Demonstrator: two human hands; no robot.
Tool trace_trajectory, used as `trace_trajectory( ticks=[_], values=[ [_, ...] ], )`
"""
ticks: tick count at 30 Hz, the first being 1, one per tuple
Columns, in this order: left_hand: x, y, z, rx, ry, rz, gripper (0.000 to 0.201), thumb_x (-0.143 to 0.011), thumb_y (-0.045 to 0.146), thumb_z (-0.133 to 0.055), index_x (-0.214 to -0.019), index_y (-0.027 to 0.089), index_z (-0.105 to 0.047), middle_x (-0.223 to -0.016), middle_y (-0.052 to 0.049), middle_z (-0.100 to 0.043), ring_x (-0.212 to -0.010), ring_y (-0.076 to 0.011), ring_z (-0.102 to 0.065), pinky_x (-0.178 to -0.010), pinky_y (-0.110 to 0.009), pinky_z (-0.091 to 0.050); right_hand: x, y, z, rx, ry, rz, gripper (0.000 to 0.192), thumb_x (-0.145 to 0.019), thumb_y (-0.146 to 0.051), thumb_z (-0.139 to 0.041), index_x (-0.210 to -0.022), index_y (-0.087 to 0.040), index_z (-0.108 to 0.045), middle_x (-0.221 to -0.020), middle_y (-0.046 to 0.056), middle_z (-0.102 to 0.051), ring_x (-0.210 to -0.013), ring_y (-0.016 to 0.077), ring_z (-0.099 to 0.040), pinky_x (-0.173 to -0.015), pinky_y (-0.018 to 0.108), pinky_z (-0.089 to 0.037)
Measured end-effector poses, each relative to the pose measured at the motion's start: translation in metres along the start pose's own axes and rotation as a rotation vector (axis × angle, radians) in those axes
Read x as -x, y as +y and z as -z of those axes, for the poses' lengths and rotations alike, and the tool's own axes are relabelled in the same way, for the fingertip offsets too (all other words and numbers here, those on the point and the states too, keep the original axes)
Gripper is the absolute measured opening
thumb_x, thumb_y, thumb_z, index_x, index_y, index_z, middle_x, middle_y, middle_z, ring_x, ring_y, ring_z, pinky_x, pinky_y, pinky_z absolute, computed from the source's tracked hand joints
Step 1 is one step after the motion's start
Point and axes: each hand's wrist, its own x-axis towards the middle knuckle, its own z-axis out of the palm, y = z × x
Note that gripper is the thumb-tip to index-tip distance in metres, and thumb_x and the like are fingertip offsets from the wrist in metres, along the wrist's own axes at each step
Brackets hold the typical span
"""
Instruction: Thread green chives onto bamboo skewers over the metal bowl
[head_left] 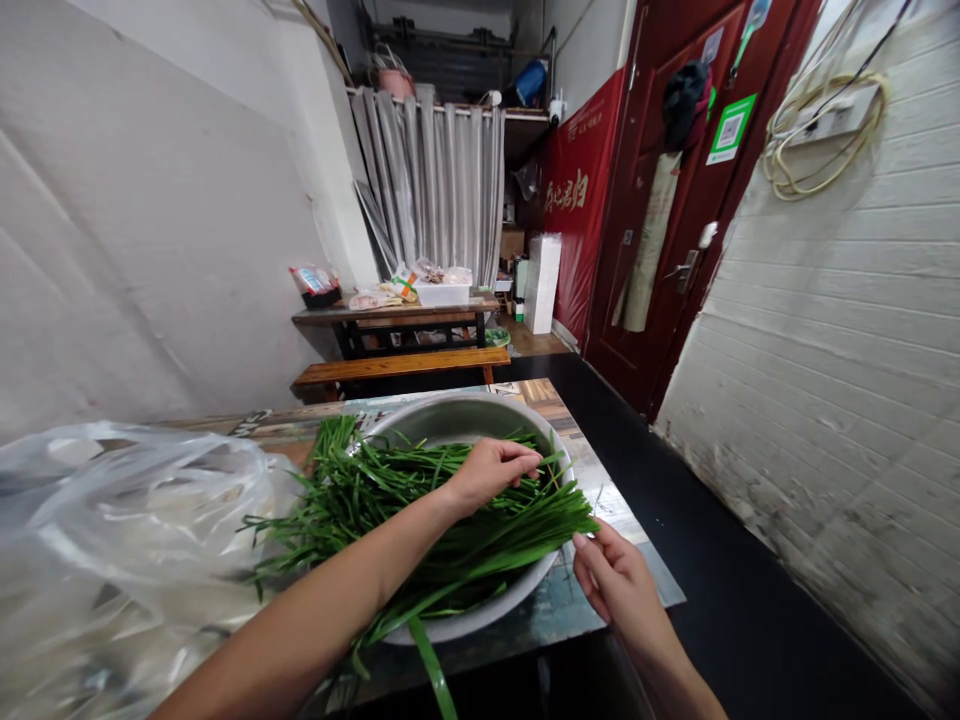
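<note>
1. Currently, chives are heaped in the metal basin under the left hand, fingers curled on stalks.
2. A thin stalk is pinched by the right hand, just beside the rim.
3. Single stalks are best pulled gently.

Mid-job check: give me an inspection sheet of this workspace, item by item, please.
Surface: worn patterned table top, edge beside a dark floor.
Job's things: long green chive leaves piled across a round metal basin; one leaf hangs over the near rim.
Clutter: crumpled clear plastic bag left of the basin.
Hands: left hand rests on the leaves, fingers curled; right hand pinches leaf tips at the basin's right edge.
Cables: coiled yellowish cord on the right brick wall.
Surroundings: wooden table and bench, grey curtain, red door.
</note>
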Motion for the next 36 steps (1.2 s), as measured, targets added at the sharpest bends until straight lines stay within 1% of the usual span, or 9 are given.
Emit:
trace_trajectory(
  ticks=[4, 7, 15, 20, 24, 29, 32, 36],
  values=[
    [0.001, -0.003, 0.000, -0.033, 0.026, 0.003, 0.038, -0.067, 0.038, -0.063, -0.092, 0.010, -0.068, -0.076, -0.006, -0.067, -0.054, -0.0088, -0.048, -0.052, -0.021, -0.036, 0.000, -0.001, -0.001, -0.002, -0.003, -0.008, 0.025, -0.081, -0.041, -0.053, -0.087, -0.017, -0.050, -0.043, -0.010, -0.039, -0.029, 0.0010, -0.019, -0.029, 0.013, -0.012],
    [0.001, -0.005, 0.001, -0.007, 0.038, 0.017, 0.039, -0.067, 0.038, -0.062, -0.093, 0.010, -0.067, -0.071, -0.005, -0.066, -0.051, -0.0078, -0.045, -0.050, -0.020, -0.034, 0.001, -0.001, -0.001, -0.005, -0.012, -0.003, 0.025, -0.082, -0.041, -0.052, -0.087, -0.017, -0.050, -0.043, -0.010, -0.040, -0.029, 0.0010, -0.019, -0.029, 0.013, -0.012],
    [0.000, -0.006, -0.001, 0.181, -0.028, 0.105, 0.042, -0.064, 0.037, -0.067, -0.096, 0.009, -0.065, -0.074, -0.007, -0.065, -0.051, -0.0060, -0.041, -0.047, -0.019, -0.029, 0.000, -0.001, -0.001, -0.012, -0.008, 0.010, 0.026, -0.081, -0.042, -0.053, -0.088, -0.016, -0.052, -0.044, -0.009, -0.041, -0.029, 0.0014, -0.019, -0.028, 0.013, -0.012],
    [-0.002, -0.012, -0.001, 0.264, -0.057, 0.161, 0.043, -0.062, 0.035, -0.069, -0.097, 0.010, -0.065, -0.076, -0.008, -0.065, -0.050, -0.0052, -0.040, -0.046, -0.020, -0.027, 0.000, 0.001, 0.000, -0.022, -0.003, 0.000, 0.027, -0.081, -0.042, -0.052, -0.088, -0.016, -0.052, -0.043, -0.010, -0.040, -0.029, 0.0015, -0.019, -0.028, 0.014, -0.011],
    [-0.001, -0.011, -0.001, 0.303, -0.067, 0.190, 0.044, -0.061, 0.036, -0.070, -0.097, 0.010, -0.065, -0.079, -0.009, -0.066, -0.049, -0.0046, -0.038, -0.046, -0.020, -0.025, 0.000, 0.002, 0.000, -0.017, 0.003, -0.006, 0.028, -0.081, -0.043, -0.053, -0.086, -0.016, -0.052, -0.043, -0.009, -0.040, -0.029, 0.0018, -0.019, -0.028, 0.014, -0.012],
    [0.000, -0.010, -0.002, 0.307, -0.076, 0.209, 0.044, -0.061, 0.036, -0.070, -0.096, 0.010, -0.066, -0.081, -0.011, -0.066, -0.049, -0.0046, -0.038, -0.047, -0.020, -0.026, 0.000, 0.003, -0.001, -0.041, 0.002, -0.013, 0.028, -0.080, -0.044, -0.054, -0.086, -0.017, -0.052, -0.042, -0.010, -0.039, -0.030, 0.0022, -0.019, -0.029, 0.014, -0.012],
    [-0.002, -0.012, -0.002, 0.302, -0.071, 0.198, 0.044, -0.060, 0.035, -0.071, -0.096, 0.009, -0.066, -0.081, -0.011, -0.067, -0.050, -0.0051, -0.039, -0.047, -0.020, -0.026, 0.000, 0.004, 0.000, -0.043, -0.010, -0.006, 0.027, -0.081, -0.044, -0.053, -0.083, -0.016, -0.051, -0.043, -0.010, -0.039, -0.030, 0.0019, -0.019, -0.030, 0.014, -0.011],
    [-0.003, -0.013, -0.002, 0.226, -0.083, 0.186, 0.044, -0.059, 0.035, -0.071, -0.095, 0.009, -0.067, -0.082, -0.011, -0.068, -0.054, -0.0077, -0.046, -0.049, -0.021, -0.031, 0.000, 0.006, 0.000, -0.061, -0.019, -0.006, 0.028, -0.082, -0.044, -0.052, -0.079, -0.016, -0.049, -0.043, -0.009, -0.039, -0.030, 0.0014, -0.018, -0.031, 0.015, -0.010]
  ],
)
